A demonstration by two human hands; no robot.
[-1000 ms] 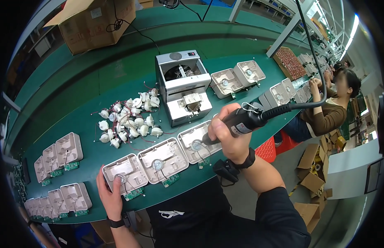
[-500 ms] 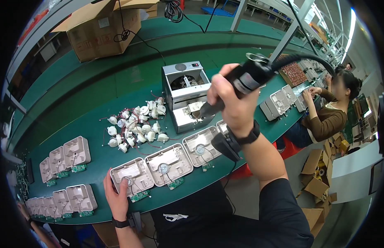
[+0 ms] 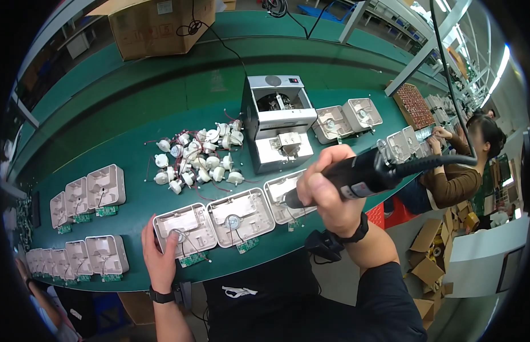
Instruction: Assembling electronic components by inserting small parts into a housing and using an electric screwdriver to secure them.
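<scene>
My right hand [image 3: 336,199] is wrapped around a black corded electric screwdriver [image 3: 362,174], held level with its tip pointing left over the rightmost of three white plastic housings [image 3: 281,185]. Whether the tip touches anything is hidden. My left hand [image 3: 161,256] grips the left end of the leftmost housing [image 3: 191,215], thumb inside near a round part with wires, fingers along the outer wall. Between them lies the middle housing [image 3: 250,208], with a round metallic part inside. Green circuit boards [image 3: 192,259] hang by wires from the housings' near sides.
A screw feeder [image 3: 279,119] stands behind the housings, beside a pile of white wired parts [image 3: 210,151]. More housings sit at left [image 3: 105,185] and behind right [image 3: 333,122]. A co-worker [image 3: 453,176] sits at right; another person's arm [image 3: 42,302] shows at lower left.
My right hand has lowered the screwdriver from the feeder's front to the rightmost housing, tilting it level. My left hand keeps its grip on the leftmost housing. The whole view has shifted slightly.
</scene>
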